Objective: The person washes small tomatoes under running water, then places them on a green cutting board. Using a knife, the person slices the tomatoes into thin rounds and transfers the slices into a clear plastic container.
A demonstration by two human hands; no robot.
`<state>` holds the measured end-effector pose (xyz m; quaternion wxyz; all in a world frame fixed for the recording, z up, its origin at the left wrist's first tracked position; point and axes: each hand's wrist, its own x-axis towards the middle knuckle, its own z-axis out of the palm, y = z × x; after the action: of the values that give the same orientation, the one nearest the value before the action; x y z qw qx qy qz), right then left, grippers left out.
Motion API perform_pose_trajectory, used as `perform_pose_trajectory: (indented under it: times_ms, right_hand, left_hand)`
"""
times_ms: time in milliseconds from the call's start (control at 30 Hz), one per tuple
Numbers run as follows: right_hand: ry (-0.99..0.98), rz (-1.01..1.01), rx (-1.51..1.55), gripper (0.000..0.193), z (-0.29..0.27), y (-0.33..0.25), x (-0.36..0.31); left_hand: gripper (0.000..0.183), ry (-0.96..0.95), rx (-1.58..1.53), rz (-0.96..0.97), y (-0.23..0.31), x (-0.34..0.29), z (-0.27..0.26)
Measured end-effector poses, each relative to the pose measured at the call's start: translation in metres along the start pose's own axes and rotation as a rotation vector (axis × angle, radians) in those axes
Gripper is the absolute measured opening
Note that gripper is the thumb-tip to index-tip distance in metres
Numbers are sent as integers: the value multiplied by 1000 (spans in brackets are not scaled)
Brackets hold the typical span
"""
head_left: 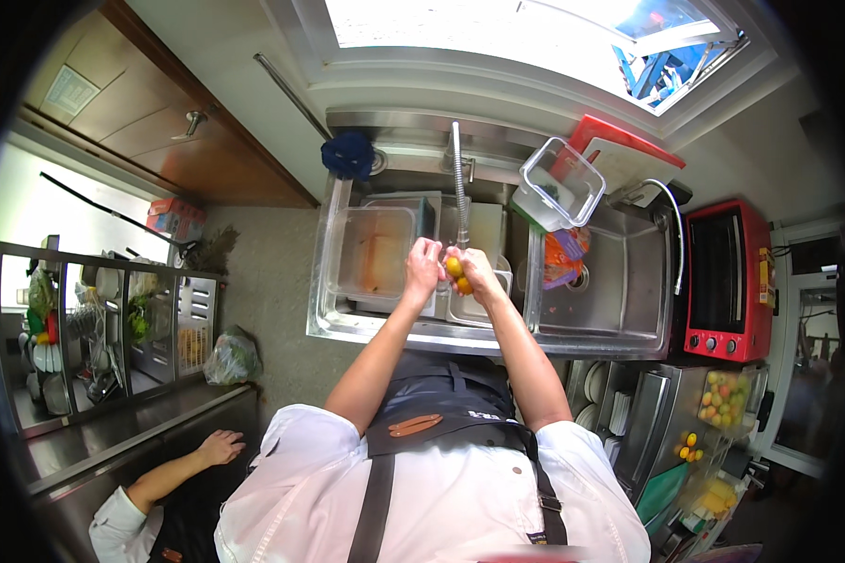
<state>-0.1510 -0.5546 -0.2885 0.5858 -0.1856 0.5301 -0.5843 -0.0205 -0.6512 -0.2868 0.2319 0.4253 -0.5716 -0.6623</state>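
Observation:
Both hands are over the left basin of a steel sink [320, 281], below the hose of the tap [459, 178]. My right hand [482, 273] is closed around a few small round yellow-orange fruits [456, 267], whose exact kind I cannot make out. Close beside it, my left hand [422, 269] has its fingers curled in; whatever they may hold is hidden. Under my hands, a clear plastic tub [374, 251] with orange-brown stains on its bottom lies in the basin among other containers.
A clear plastic container [565, 178] stands tilted on the sink divider, beside an orange and purple bag [565, 255] in the right basin. A red oven [729, 281] is at the right. At lower left, another person's hand [221, 448] rests near a steel counter [141, 422].

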Motion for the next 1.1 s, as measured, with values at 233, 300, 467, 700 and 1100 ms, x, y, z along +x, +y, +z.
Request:
perform_pose_trajectory:
  times_ms: [233,300,467,700,1100]
  right_hand:
    - [352,-263,-626,48,-12,19,9]
    - [322,-65,-488,44,-12,13,7]
    - [325,77,-52,38,-13,-12,-2]
    - [137,103,263,13,-15,-33,-13]
    - [342,-278,-658,47,5,-3,7]
  left_hand:
    - [56,-210,250,-16,12,-21,19]
    - [56,-257,175,-42,1,-15,21]
    - [49,-204,-143,177,-25,-1,29]
    - [48,-213,-582,-391,-27,-10,24]
    - [45,-114,-599,-310,-51,-2,33]
